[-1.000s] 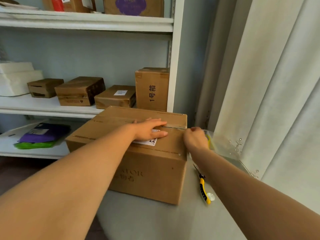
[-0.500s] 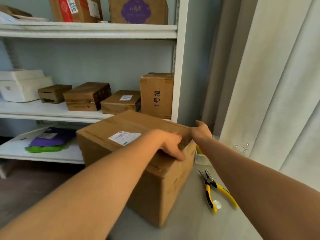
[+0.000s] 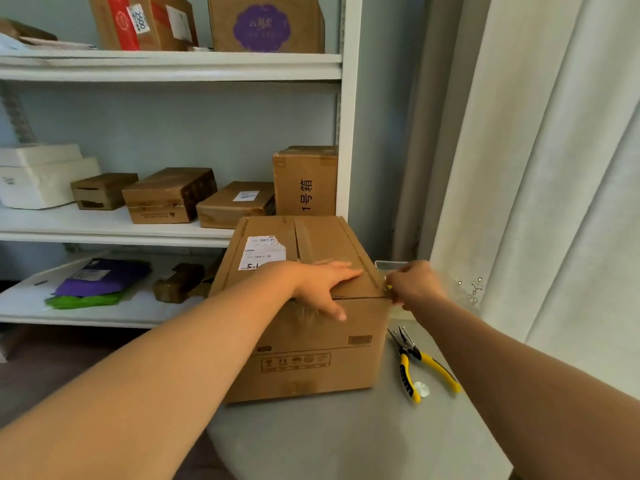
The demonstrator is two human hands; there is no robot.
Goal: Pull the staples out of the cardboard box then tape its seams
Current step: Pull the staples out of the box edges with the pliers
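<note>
A brown cardboard box (image 3: 311, 358) stands on a round grey table (image 3: 346, 441), with a taped seam along its top and a white shipping label (image 3: 263, 252) on the top left. My left hand (image 3: 325, 285) lies over the front top edge, fingers flat on the top and thumb down the front face. My right hand (image 3: 415, 284) is curled at the box's front right top corner, fingertips pinched against it. A small yellow bit shows at those fingertips; I cannot tell what it is. Yellow-handled pliers (image 3: 415, 365) lie on the table right of the box.
A clear plastic container (image 3: 389, 265) sits behind my right hand. White shelves (image 3: 166, 233) at the back left hold several cardboard boxes, white foam boxes and purple and green bags. A white curtain (image 3: 554, 168) hangs close on the right. A small white disc (image 3: 420, 389) lies by the pliers.
Both hands have turned the box on the table, so a short face with handling symbols now faces me. My right hand has moved to the front right corner.
</note>
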